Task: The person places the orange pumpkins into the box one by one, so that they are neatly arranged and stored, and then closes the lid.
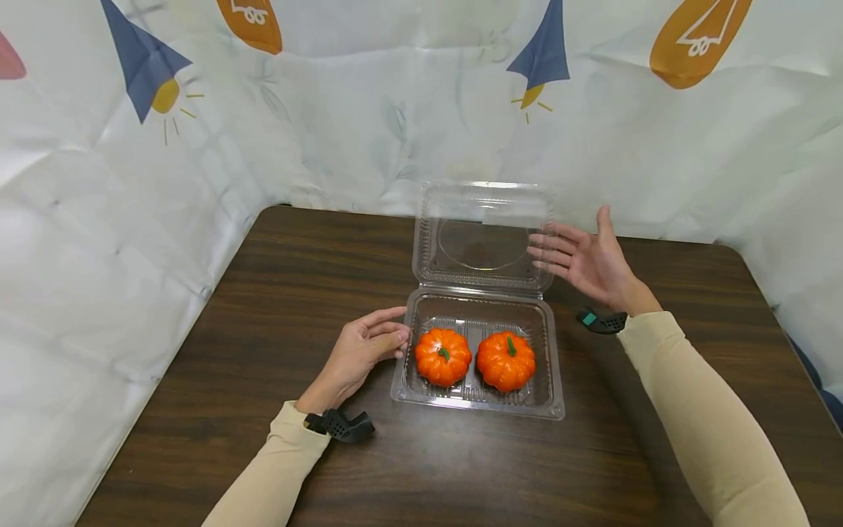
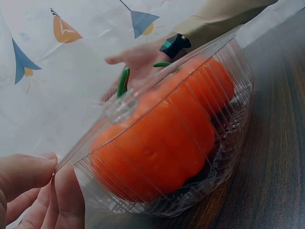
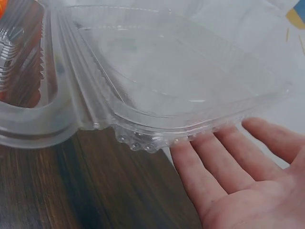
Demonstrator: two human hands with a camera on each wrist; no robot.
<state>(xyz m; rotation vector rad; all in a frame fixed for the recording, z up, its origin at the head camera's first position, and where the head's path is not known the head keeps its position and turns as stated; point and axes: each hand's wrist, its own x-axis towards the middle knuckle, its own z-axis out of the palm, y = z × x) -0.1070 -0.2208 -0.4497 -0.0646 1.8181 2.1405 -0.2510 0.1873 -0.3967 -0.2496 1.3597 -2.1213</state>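
A clear plastic clamshell container [image 1: 474, 405] stands on the table with its lid [image 1: 484, 245] raised at the back. Two small orange pumpkins with green stems sit side by side in its base, a left pumpkin [image 1: 443, 357] and a right pumpkin [image 1: 506, 361]. My left hand [image 1: 356, 355] pinches the left rim of the base between thumb and fingers, seen closely in the left wrist view. My right hand [image 1: 586, 263] has its fingers straight, palm turned up and inward, with the fingertips behind the lid's right edge; in the right wrist view they lie right at that edge [image 3: 190, 136].
The container rests on a dark wood-grain table [image 1: 263, 307]. White printed fabric [image 1: 369, 110] hangs behind the table and along its left side. Each wrist wears a black band, the left band [image 1: 339, 424] close above the tabletop.
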